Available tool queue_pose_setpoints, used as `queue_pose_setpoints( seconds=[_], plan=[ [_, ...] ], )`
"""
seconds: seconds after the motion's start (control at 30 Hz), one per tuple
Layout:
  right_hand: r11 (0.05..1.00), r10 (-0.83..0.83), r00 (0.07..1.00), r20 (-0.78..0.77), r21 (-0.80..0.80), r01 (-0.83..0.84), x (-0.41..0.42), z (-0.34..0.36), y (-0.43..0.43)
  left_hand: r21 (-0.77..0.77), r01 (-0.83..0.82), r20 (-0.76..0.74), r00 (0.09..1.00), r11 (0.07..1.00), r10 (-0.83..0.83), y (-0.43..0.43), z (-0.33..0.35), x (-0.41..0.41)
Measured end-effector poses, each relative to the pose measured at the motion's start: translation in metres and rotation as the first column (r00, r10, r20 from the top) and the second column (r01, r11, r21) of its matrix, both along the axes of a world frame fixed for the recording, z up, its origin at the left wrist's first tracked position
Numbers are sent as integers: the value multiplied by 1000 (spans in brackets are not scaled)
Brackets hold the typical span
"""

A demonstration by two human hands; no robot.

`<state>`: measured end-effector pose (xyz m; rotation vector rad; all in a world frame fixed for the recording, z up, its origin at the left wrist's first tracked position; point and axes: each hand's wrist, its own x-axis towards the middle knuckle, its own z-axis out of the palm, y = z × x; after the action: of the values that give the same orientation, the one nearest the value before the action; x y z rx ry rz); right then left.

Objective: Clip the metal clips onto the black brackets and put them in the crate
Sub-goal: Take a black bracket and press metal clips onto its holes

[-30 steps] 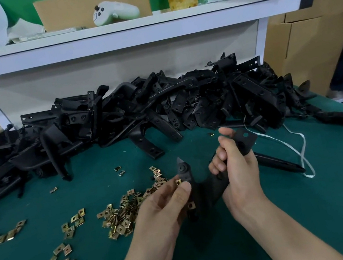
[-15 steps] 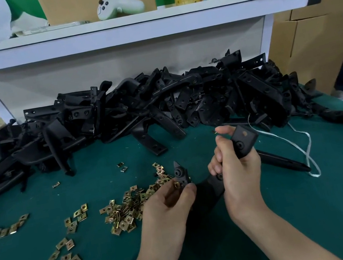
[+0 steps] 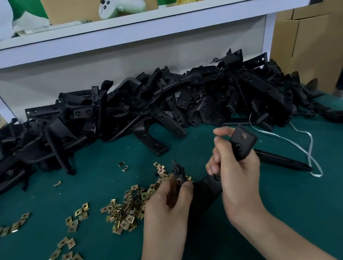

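Brackets (image 3: 162, 108) heap on green table (image 3: 317, 207) beneath shelf (image 3: 125, 28).

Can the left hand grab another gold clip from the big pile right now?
Probably yes, but not straight away. The clip pile lies right beside the left hand with nothing between them, but its fingers are pinching the black bracket, so they'd need to let go first.
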<state>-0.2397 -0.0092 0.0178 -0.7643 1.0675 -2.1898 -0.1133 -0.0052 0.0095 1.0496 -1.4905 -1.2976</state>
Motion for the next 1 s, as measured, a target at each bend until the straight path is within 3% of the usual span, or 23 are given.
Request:
queue_pose_setpoints(
  seconds=[0.17,0.33,0.5,0.6,0.7,1.0],
  plan=[
    [1000,-8,998,59,14,7,-4,-1,1,-148,-4,151,988,989,26,0,-2,1],
    [996,59,983,175,52,-69,2,-6,-1,-260,-75,169,978,963,122,-6,-2,5],
    [933,276,883,379,116,-341,9,-7,-3,-398,-158,138,964,904,229,-18,6,18],
    [865,375,779,503,112,-489,12,-8,-3,-335,-190,-13,980,923,197,-27,14,30],
    [877,374,693,616,8,-481,7,-5,-3,-312,-139,-54,990,940,129,-29,18,34],
    [886,346,699,626,27,-462,4,-10,-7,-284,-149,-114,986,947,121,-27,15,28]
  ],
)
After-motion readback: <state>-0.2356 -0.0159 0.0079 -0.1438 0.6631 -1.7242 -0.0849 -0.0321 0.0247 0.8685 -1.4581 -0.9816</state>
